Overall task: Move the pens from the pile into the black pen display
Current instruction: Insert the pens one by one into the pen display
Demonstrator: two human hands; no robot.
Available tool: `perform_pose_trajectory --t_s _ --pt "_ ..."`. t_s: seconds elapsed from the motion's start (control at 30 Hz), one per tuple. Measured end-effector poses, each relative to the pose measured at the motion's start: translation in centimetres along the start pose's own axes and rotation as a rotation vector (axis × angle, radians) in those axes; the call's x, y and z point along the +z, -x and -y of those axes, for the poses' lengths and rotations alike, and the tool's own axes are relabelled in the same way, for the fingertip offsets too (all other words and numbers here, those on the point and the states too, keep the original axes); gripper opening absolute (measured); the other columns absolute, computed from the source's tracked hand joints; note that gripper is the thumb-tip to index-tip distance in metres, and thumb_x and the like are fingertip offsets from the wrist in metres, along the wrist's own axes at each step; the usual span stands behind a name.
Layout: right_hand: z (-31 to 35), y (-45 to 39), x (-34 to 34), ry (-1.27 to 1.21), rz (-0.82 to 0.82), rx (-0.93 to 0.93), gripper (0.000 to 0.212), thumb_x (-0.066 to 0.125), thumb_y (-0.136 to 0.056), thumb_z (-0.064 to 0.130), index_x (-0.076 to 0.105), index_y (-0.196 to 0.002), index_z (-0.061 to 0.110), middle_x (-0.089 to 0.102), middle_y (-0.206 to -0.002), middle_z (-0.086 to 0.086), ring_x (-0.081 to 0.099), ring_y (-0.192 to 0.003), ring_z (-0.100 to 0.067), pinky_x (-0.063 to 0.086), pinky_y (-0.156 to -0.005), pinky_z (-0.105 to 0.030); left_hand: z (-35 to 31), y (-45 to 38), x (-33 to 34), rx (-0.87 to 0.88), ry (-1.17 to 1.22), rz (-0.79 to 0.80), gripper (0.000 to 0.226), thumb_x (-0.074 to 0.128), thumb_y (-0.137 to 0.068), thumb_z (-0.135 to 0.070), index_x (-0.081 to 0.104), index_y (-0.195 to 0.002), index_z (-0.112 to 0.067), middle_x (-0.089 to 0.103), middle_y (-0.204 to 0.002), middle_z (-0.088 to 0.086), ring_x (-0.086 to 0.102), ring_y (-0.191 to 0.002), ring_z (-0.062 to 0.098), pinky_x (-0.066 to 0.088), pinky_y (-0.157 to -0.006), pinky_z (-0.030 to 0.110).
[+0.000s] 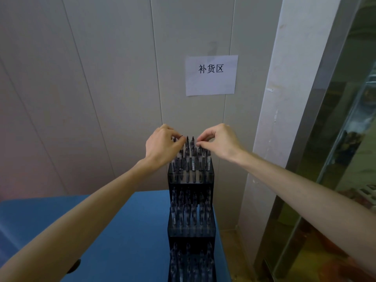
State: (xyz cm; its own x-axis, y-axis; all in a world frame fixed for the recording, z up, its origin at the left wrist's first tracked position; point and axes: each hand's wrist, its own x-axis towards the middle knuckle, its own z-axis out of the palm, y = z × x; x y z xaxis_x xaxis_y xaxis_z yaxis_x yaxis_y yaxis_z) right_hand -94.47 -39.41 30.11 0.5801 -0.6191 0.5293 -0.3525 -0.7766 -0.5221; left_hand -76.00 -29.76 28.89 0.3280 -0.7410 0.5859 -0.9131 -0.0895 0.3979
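Fingertips of the left hand [162,145] and right hand [218,142] curl onto pen tops [190,147], apparently pinching them, in the top tier of the black pen display [191,231] on a blue table [126,231].

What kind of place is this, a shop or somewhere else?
Probably a shop's restocking corner. A paper sign on the wall panels reads "restocking area" in Chinese, a tiered black pen display full of pens stands on a blue table, and a glass-fronted case stands at right.
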Motion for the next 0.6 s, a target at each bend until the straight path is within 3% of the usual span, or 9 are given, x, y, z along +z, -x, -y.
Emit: perform_pose_trajectory --t_s 0.1,0.2,0.27,0.4,0.5,0.6 --pt "-0.2 -0.1 -0.2 0.034 0.041 -0.031 0.007 0.079 -0.088 0.027 0.082 -0.094 0.026 0.078 -0.089 0.014 0.07 -0.081 0.002 0.06 -0.088 -0.033 0.7 -0.4 0.0 -0.013 -0.063 0.001 0.029 0.06 -0.095 -0.046 0.08 -0.089 -0.026 0.062 -0.108 -0.01 0.058 -0.095 0.011 0.049 -0.074 0.031" --pt "-0.1 0.0 -0.2 0.137 0.125 -0.093 0.015 0.068 -0.096 0.027 0.08 -0.105 0.025 0.077 -0.103 0.013 0.071 -0.095 -0.004 0.054 -0.101 -0.037 1.3 -0.7 0.2 -0.003 -0.089 0.047 0.045 0.055 -0.098 -0.047 0.067 -0.061 -0.025 0.068 -0.102 -0.008 0.06 -0.082 0.012 0.049 -0.066 0.029" --pt "-0.1 0.1 -0.4 0.158 0.163 -0.1 0.019 0.063 -0.1 0.024 0.078 -0.111 0.024 0.076 -0.11 0.012 0.069 -0.102 -0.005 0.052 -0.104 -0.038 1.5 -0.8 0.4 0.016 -0.089 0.059 0.052 0.052 -0.1 -0.046 0.064 -0.056 -0.021 0.071 -0.102 -0.006 0.063 -0.08 0.012 0.051 -0.065 0.029" --pt "0.0 0.3 -0.6 0.114 0.139 -0.073 0.028 0.054 -0.1 0.016 0.076 -0.117 0.021 0.074 -0.117 0.009 0.065 -0.112 -0.007 0.049 -0.107 -0.038 1.1 0.0 0.1 0.086 -0.123 0.035 0.041 0.048 -0.103 -0.045 0.079 -0.09 -0.02 0.066 -0.118 -0.006 0.062 -0.102 0.015 0.054 -0.08 0.035" --pt "0.2 1.0 -0.3 0.104 0.117 -0.108 0.034 0.048 -0.102 0.019 0.069 -0.128 0.018 0.068 -0.131 0.006 0.056 -0.127 -0.01 0.042 -0.112 -0.04 0.5 0.9 -0.1 0.145 -0.14 0.008 0.039 0.044 -0.105 -0.045 0.071 -0.119 -0.02 0.058 -0.133 -0.004 0.055 -0.12 0.017 0.049 -0.085 0.035" --pt "0.1 2.3 0.3 0.18 0.162 -0.162 0.038 0.045 -0.107 0.029 0.059 -0.14 0.016 0.059 -0.143 0.002 0.044 -0.138 -0.014 0.032 -0.118 -0.039 1.0 1.8 0.3 0.171 -0.145 0.096 0.049 0.032 -0.108 -0.047 0.054 -0.143 -0.02 0.045 -0.153 0.0 0.044 -0.138 0.021 0.045 -0.105 0.041"
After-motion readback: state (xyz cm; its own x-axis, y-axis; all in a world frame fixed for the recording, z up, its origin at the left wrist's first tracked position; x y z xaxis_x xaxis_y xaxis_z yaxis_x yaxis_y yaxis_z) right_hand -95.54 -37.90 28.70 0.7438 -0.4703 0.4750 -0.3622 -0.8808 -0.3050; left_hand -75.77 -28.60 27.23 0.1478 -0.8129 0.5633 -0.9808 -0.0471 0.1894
